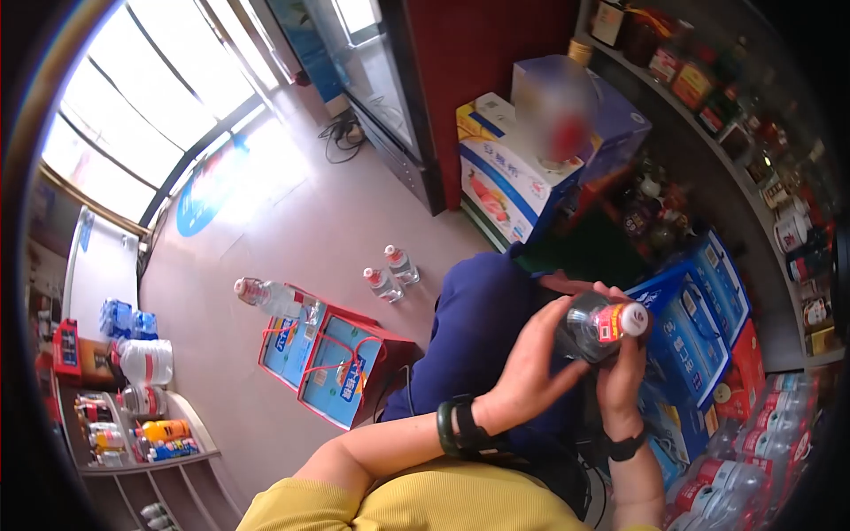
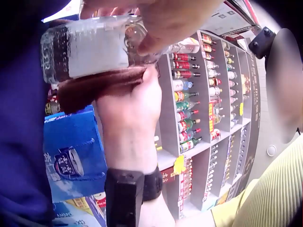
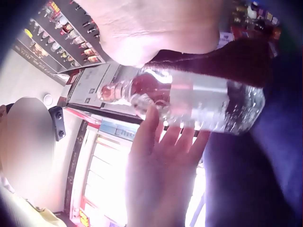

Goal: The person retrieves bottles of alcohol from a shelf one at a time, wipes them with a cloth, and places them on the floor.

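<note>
While the left hand (image 1: 533, 356) grips the bottle (image 3: 199, 101) with its thumb on one side and its fingers, slightly parted, on the other, the right hand (image 1: 625, 376) holds a brown cloth (image 2: 99, 87) against the glass; most of the right fingers are hidden behind bottle and cloth, so how they curl there I cannot tell. Held in front of the blue-clad knee (image 1: 478, 323), the bottle lies tilted, its white-topped cap (image 1: 635, 319) toward the head camera; the label is partly visible there, its print too small to read.

Two more bottles (image 1: 384, 284) stand close together on the floor (image 1: 221, 327); a third leans at the end of the red bag (image 1: 376, 380), its base hard to make out; the blue boxes inside that bag show only their tops. Beyond, a blurred patch hides whatever rests on the white box (image 1: 496, 190); blue bags (image 1: 691, 332) stand past the right hand, partly covered by it; the wrapped bottles (image 1: 744, 451) at lower right and the shelf (image 1: 753, 168) above run into the dark rim, cut off; in both wrist views the near hand is cropped by the top edge.
</note>
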A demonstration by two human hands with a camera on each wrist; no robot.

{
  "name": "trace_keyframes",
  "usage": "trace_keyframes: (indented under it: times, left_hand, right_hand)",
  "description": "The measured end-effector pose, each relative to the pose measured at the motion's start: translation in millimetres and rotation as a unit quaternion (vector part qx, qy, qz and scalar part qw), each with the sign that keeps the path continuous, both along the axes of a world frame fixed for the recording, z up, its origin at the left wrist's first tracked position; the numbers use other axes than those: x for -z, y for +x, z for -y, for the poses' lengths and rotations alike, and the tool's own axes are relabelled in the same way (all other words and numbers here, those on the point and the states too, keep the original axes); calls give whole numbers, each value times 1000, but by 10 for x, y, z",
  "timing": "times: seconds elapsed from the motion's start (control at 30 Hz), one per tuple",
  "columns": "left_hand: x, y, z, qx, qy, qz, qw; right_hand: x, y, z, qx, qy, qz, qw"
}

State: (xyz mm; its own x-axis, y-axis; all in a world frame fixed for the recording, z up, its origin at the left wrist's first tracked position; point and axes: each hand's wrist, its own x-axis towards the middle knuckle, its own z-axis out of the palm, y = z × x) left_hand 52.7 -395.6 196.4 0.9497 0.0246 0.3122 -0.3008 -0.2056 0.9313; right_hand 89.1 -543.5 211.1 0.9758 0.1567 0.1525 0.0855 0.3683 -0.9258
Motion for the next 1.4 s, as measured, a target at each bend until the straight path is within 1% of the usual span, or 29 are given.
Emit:
trace_keyframes:
  times: [0.1,0.13,0.2,0.23,0.33,0.37,0.43,0.47,0.53,0.6,0.67,0.73,0.8,0.83,0.87,0.93,0.97,1.0,1.03,1.07,1.1,1.13,1.17,1.2,1.23,1.27,1.33,1.37,1.4]
  left_hand:
    - [-54,40,123,-28,-36,9,999]
    - [-50,99,100,-29,-38,9,999]
    - [-105,253,36,4,-15,84,996]
    - [-124,306,18,22,-20,71,997]
    - [-98,491,13,52,-37,88,994]
    - [-62,517,0,52,-38,89,994]
    - [23,570,-47,78,-18,40,996]
    - [44,582,-69,79,-20,41,996]
    - [65,576,-99,93,-1,55,994]
    - [26,595,-161,113,-2,74,991]
    - [30,600,-218,117,2,36,993]
    - [59,617,-295,149,8,9,989]
    - [86,603,-319,153,13,12,988]
    - [87,586,-309,140,-12,2,990]
    - [88,562,-296,126,-35,-10,991]
    - [116,536,-262,112,-118,-90,983]
    - [183,563,-279,106,-117,-79,984]
    - [168,606,-301,106,-94,-78,987]
    - [173,624,-334,85,-28,-56,994]
    - [177,648,-373,61,38,-30,997]
    - [124,674,-410,46,112,1,993]
    - [48,662,-418,57,115,9,992]
    - [-48,631,-419,52,147,-12,988]
    - [-130,603,-413,45,176,-32,983]
    - [-189,586,-421,45,232,-16,972]
    - [-177,576,-434,51,234,-7,971]
    - [-138,556,-463,69,162,-47,983]
    - [-141,530,-433,73,166,-41,983]
    - [-160,485,-377,73,58,-60,994]
  right_hand:
    - [-180,-59,-70,9,-127,62,990]
    - [-227,-56,-74,8,-128,63,990]
    - [-302,-33,-86,-4,-144,100,985]
    - [-303,28,-90,-6,-119,90,989]
    - [-335,255,-51,-55,-55,93,993]
    - [-294,320,-43,-55,-56,94,992]
    - [-137,442,-40,-77,-32,30,996]
    - [-51,475,-57,-76,-34,30,996]
    - [147,497,-90,-98,73,-18,992]
    - [539,515,-66,-101,94,-59,989]
    - [859,461,-26,-94,76,-57,991]
    - [926,397,19,-78,-24,-5,997]
    - [543,259,-65,-46,-82,23,995]
    - [264,197,-126,-41,-56,32,997]
    - [129,174,-178,-49,-15,31,998]
    - [-62,183,-201,-59,-40,75,995]
    - [-116,240,-193,-58,-79,113,989]
    - [-154,298,-190,-58,-118,150,980]
    - [-141,330,-239,-57,-80,128,987]
    - [-90,384,-252,-43,-79,135,987]
    - [-11,451,-247,-63,-44,121,990]
    - [50,499,-231,-85,-9,107,991]
    - [74,521,-204,-96,27,49,994]
    - [247,568,-165,-85,27,57,994]
    - [513,634,-122,-112,15,26,993]
    - [660,659,-91,-139,5,-5,990]
    - [656,638,-57,-127,7,30,991]
    - [639,620,-44,-121,8,55,991]
    - [564,588,-42,-114,12,60,992]
